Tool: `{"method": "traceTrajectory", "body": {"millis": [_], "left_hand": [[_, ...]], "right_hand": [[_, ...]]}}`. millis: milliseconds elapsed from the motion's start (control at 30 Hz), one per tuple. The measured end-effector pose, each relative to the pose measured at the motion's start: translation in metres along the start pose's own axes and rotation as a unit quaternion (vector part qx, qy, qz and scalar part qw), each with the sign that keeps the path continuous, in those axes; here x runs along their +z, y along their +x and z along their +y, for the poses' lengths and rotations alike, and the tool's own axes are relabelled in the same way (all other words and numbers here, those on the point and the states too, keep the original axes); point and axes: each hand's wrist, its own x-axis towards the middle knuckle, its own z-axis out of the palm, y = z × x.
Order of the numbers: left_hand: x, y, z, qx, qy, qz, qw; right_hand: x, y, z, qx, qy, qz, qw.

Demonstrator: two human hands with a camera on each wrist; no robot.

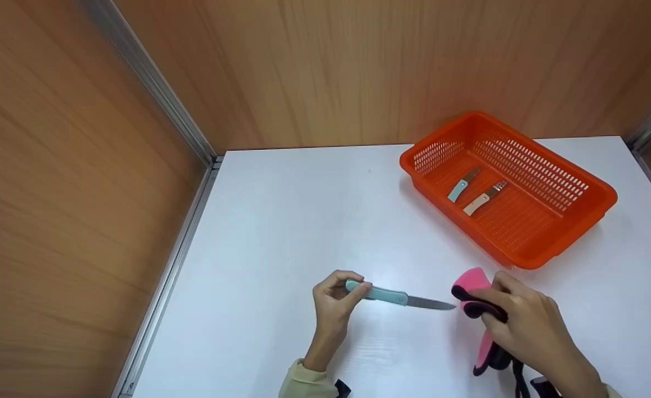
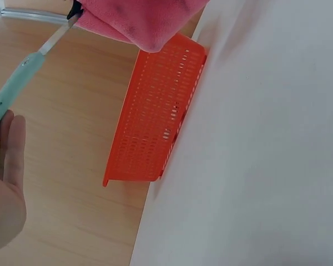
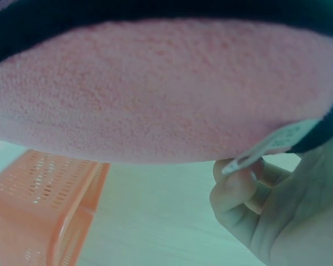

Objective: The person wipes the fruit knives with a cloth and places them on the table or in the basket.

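A small knife [image 1: 386, 295] with a light blue handle lies across the front of the view, its blade pointing right. My left hand [image 1: 334, 309] pinches the handle's end between thumb and fingers. In my right hand [image 1: 530, 318] is a bunched pink cloth [image 1: 473, 279] with black edging, part of it hanging down below the fingers. The knife's tip is right at the cloth's edge; in the left wrist view the blade's end meets the black trim beside the pink cloth [image 2: 141, 25]. A white label [image 3: 275, 145] sticks out from the cloth near the right fingers.
An orange plastic basket [image 1: 557, 249] stands at the back right of the white table [image 1: 281, 232]. Inside it lie a light blue-handled utensil [image 1: 458, 189] and a cream-handled fork [image 1: 477, 204]. Wood-grain panels [image 1: 331, 72] rise behind and at the left.
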Motion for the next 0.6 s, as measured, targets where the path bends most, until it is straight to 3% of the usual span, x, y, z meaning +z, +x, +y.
{"method": "traceTrajectory", "body": {"millis": [233,500,600], "left_hand": [[0.0014,-0.0026,-0.0038,-0.019,0.001,-0.016,0.9997],[0.0012,-0.0041,-0.0047,-0.045,0.047,0.009,0.9979],[0.0001,-0.0049,-0.0056,-0.05,0.04,0.009,0.9979]], "right_hand": [[0.0013,0.0002,0.0004,-0.013,0.007,0.02,0.9997],[0.0012,0.0003,0.0003,-0.004,0.008,0.013,0.9999],[0.0015,0.0002,0.0007,-0.003,0.008,0.014,0.9999]]}}
